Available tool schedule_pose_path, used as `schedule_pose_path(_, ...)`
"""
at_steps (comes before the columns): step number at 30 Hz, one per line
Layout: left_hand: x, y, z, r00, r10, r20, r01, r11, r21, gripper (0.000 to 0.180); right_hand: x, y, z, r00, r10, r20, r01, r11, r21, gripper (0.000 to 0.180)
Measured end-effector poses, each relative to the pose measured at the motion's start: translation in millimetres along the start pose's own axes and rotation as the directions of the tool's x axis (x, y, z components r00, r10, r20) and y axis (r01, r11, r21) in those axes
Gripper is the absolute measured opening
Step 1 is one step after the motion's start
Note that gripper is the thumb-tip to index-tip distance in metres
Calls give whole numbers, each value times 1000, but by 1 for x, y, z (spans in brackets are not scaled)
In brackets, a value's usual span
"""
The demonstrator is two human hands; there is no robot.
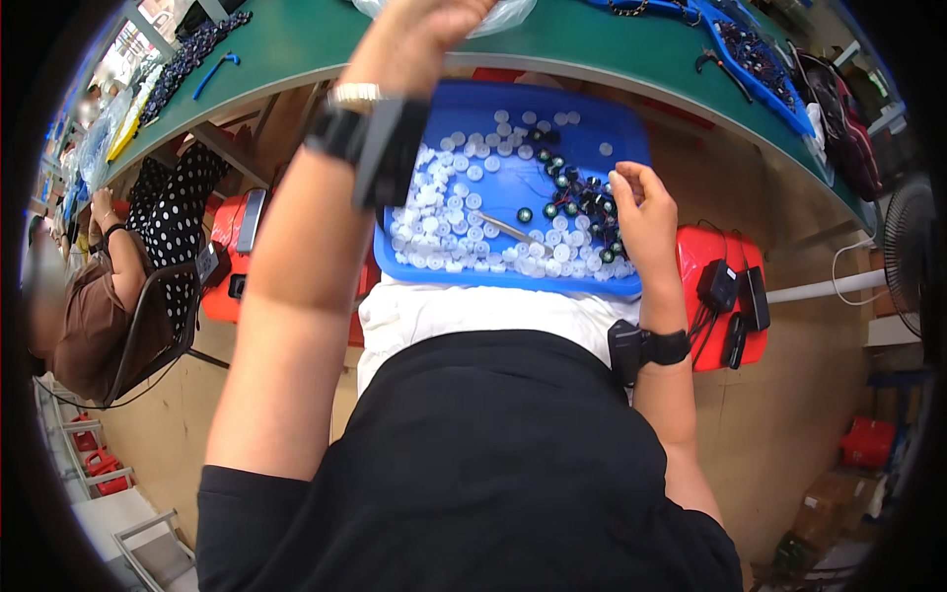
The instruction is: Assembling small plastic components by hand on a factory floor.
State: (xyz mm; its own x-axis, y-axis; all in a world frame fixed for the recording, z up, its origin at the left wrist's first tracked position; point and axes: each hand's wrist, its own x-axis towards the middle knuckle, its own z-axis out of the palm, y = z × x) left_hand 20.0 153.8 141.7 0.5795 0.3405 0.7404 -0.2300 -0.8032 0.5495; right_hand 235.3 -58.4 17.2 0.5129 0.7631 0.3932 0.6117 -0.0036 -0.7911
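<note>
A blue plastic tray rests on my lap. Its left and front hold many translucent white round plastic discs. Small dark round parts with thin wires are heaped along the tray's right side. Among the discs lies a slim metal tool, its exact kind unclear. My right hand hovers at the tray's right edge beside the wired parts, fingers curled and thumb against the forefinger; whatever they may hold is hidden. Stretched far forward over the table, my left hand is by a clear plastic bag, its fingertips cut off by the picture's edge.
A green table spans the front, bearing a blue tray of dark parts at right. Red stools stand either side, the right one with black adapters. A fan is far right; another person sits left.
</note>
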Motion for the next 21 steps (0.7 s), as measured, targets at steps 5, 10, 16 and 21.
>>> schedule_pose_path(5,15,-45,24,808,-572,142,367,299,-881,27,29,7,28,985,-141,100,149,987,-67,25)
schedule_pose_path(10,-61,-49,74,709,-690,146,698,716,-3,36,65,-3,73,925,-210,316,301,914,-274,33)
schedule_pose_path(16,-112,-67,96,854,-521,2,384,632,673,31,55,4,91,866,-177,468,397,813,-426,28)
schedule_pose_path(21,-127,-46,86,865,-489,111,347,744,571,24,16,-8,68,774,-353,525,503,847,-172,13)
